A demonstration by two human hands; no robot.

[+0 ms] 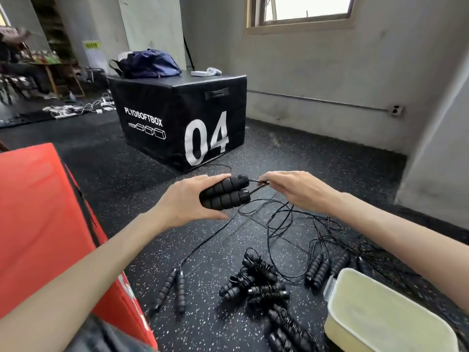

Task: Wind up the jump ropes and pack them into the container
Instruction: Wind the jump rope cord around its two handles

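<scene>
My left hand [189, 201] grips two black foam jump rope handles [225, 191] held side by side above the floor. Just to their right, my right hand [291, 190] pinches the thin black cord [261, 185] where it leaves the handles. The rest of that cord trails down into loose loops [286, 219] on the floor. Several wound-up ropes [256, 283] lie in a heap below my hands. An unwound pair of handles [172, 288] lies to their left, another pair [318, 270] to the right. The pale plastic container [385, 313] sits at the lower right.
A red padded box [43, 214] stands close on my left. A black plyo box marked 04 [182, 118] stands ahead with a blue bag [149, 63] on top. The floor is black speckled rubber. A grey wall with a window rises on the right.
</scene>
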